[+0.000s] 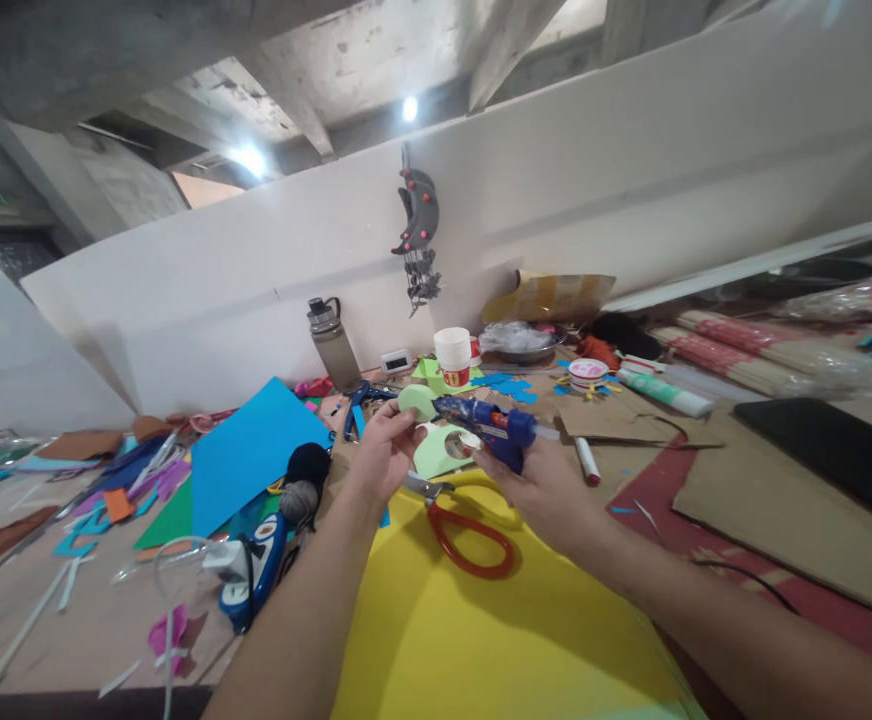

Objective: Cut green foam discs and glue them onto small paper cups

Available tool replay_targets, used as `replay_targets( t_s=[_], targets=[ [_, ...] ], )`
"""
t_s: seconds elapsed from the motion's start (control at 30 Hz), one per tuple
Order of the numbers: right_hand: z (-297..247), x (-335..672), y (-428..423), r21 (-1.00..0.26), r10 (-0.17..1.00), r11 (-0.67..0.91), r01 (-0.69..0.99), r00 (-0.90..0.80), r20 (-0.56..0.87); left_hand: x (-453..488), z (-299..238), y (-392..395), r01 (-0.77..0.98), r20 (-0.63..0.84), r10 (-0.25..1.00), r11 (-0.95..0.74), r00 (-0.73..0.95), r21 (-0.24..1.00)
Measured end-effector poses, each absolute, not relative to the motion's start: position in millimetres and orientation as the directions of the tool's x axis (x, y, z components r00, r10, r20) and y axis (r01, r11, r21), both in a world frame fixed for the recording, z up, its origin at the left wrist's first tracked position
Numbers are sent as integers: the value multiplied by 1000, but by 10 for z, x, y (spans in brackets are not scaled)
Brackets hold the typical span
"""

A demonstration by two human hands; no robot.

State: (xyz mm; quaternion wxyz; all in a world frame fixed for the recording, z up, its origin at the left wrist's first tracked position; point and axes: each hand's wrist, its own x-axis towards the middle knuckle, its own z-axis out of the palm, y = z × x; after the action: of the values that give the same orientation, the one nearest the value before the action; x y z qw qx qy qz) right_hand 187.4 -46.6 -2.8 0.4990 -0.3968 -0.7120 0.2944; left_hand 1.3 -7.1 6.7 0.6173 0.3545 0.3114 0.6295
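Left hand (389, 445): grasped the green disc (416, 402), pinching it by its lower edge between thumb and fingers.
Right hand (537, 485): was wrapped round the handle of the glue gun (500, 425); whether a finger pressed the trigger could not be told.
Disc: was up in front of the body, with the nozzle right at its right-hand edge; touching or just short of it, the view did not settle.
Glue gun: pointed left toward the disc, a clear stick poking out of its back end.
Offcut (432, 460): light green with a round hole, lay below the disc and nozzle.
Scissors (434, 489): rested on the yellow sheet (481, 640), one handle red, the other yellow, partly behind the right hand.
Marker (587, 462): lay to the right of the glue gun, red at its near end.
Cups (452, 350): stood stacked beyond the hands.
Bottle (333, 345): stood near the white board (256, 270), left of the cups.
Left side: a blue sheet (248, 455), black yarn (308, 465), grey yarn (299, 503) and a power strip (260, 570).
Board: a grey moon ornament (421, 215) hung against it.
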Motion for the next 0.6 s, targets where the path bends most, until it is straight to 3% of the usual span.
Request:
replay_targets(
  t_s=[0.2,0.6],
  targets=[
    [23,1884,-493,-815,855,518,259,-188,484,-22,94,-69,-467,173,985,-146,17,872],
    [16,1887,-506,-793,853,520,319,-142,502,-21,85,-61,-507,178,984,-153,0,848]
  ],
)
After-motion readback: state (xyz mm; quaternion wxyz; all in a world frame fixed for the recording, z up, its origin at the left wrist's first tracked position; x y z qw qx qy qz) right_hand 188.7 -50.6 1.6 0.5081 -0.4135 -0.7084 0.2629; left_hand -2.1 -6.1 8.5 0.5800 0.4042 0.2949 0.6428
